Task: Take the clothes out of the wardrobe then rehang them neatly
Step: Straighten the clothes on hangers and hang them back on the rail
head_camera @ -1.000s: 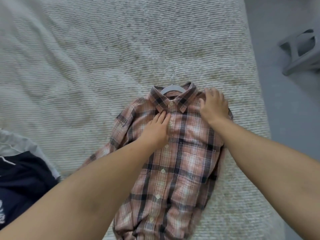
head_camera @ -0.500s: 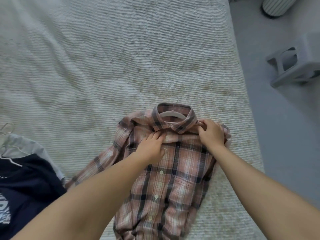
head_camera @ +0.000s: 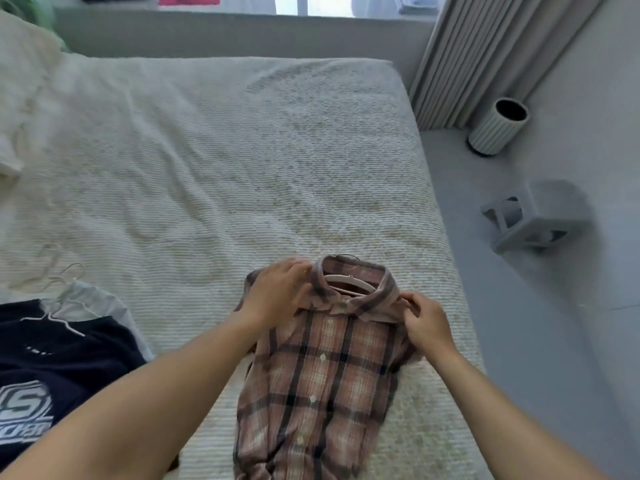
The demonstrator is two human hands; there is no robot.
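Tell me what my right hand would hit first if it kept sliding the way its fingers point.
Likely the shirt collar: the right hand already pinches its edge, fingers pointing up-left toward the hanger inside it.

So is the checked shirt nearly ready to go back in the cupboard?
Getting there. Done: the plaid shirt lies on the bed, buttoned, with a hanger inside its collar. In hand: the left hand and right hand are at the collar and shoulders. Left: carrying it back, plus the navy top beside it.
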